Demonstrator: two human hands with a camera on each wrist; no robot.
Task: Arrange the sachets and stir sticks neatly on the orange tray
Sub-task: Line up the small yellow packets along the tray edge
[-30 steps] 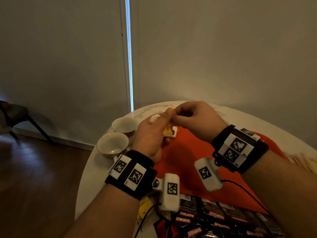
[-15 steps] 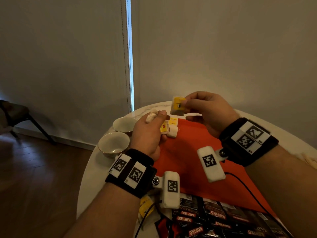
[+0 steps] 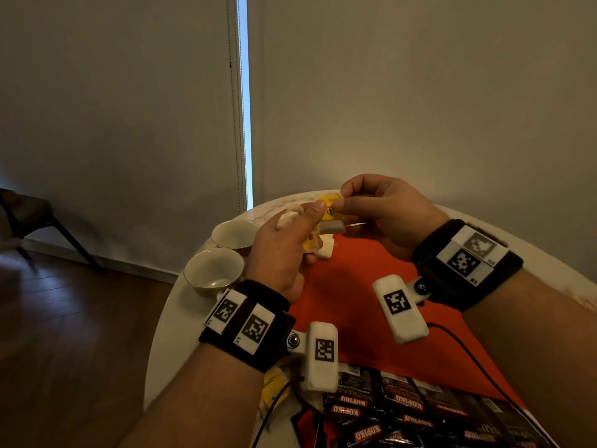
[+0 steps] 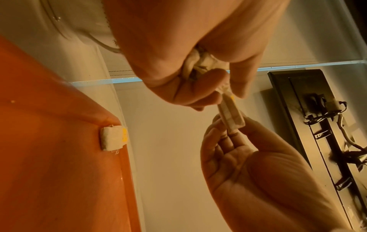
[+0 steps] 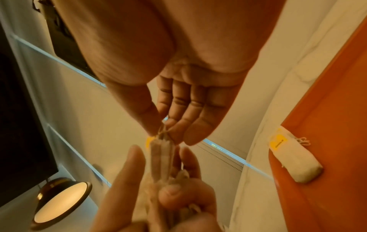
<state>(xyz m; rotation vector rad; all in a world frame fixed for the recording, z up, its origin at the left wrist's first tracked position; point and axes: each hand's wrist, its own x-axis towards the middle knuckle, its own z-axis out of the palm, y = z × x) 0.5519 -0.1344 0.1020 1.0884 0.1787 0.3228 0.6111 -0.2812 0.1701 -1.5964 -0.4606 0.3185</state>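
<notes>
Above the far corner of the orange tray (image 3: 355,292), my left hand (image 3: 310,227) grips a bunch of white tea bags (image 4: 200,66) with yellow tags. My right hand (image 3: 342,202) pinches the top of one yellow-tagged tea bag (image 3: 329,208), which my left thumb also touches. The right wrist view shows this tea bag (image 5: 161,157) hanging from the right fingertips (image 5: 155,131) down into the left hand (image 5: 158,196). One more tea bag (image 3: 324,252) lies flat on the tray's far corner, also in the left wrist view (image 4: 113,138) and the right wrist view (image 5: 294,158).
Several dark Kopiko sachets (image 3: 387,415) lie on the tray's near end. Two empty white cups (image 3: 235,234) (image 3: 213,273) stand on the round white table (image 3: 168,334) left of the tray. A yellow-tagged bag (image 3: 273,386) lies under my left wrist.
Half a second ago my right hand held one tea bag lifted clear of the left hand. Now the hands are together again, with the left thumb on that bag.
</notes>
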